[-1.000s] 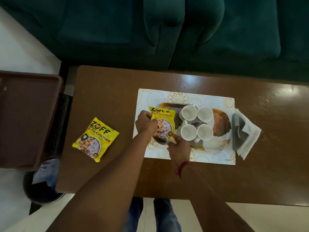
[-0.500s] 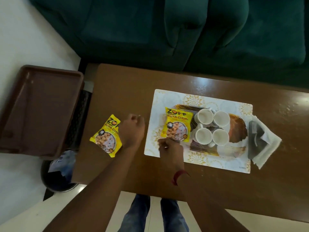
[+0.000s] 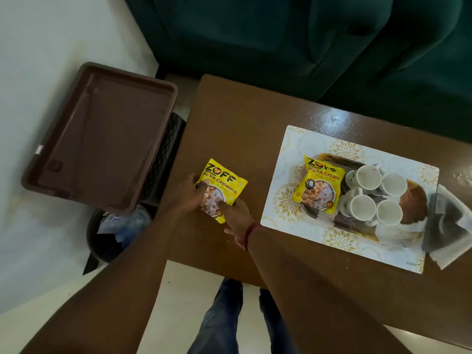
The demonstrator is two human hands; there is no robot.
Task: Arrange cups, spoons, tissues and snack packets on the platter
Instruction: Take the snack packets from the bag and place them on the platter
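From the head camera, looking down, both hands meet on a yellow snack packet (image 3: pixel 221 189) lying near the left end of the brown table (image 3: pixel 255 118). The left hand (image 3: pixel 185 194) comes in from the packet's left side; its thumb lies across the packet's front face and the remaining fingers are hidden beneath or behind the edge, so the hand is clamped on the packet's left edge. The right hand (image 3: pixel 236 221), with a red thread at the wrist, sits at the packet's lower right corner; its forefinger presses on the lower front face, but whether the other fingers close around the packet cannot be told. The packet is tilted, its printed top pointing up and slightly right.

Well apart to the right, a patterned placemat (image 3: pixel 288 159) carries the platter (image 3: pixel 413 200). A second yellow snack packet (image 3: pixel 319 185) rests on the platter's left part, just beside four white cups (image 3: pixel 376 194) grouped two by two. Folded tissues (image 3: pixel 449 226) lie at the platter's right edge, overlapping the placemat's end.

Left of the table, a brown tray (image 3: pixel 102 139) sits over a dark bin (image 3: pixel 107 238). A green sofa (image 3: pixel 281 34) stands beyond the table.
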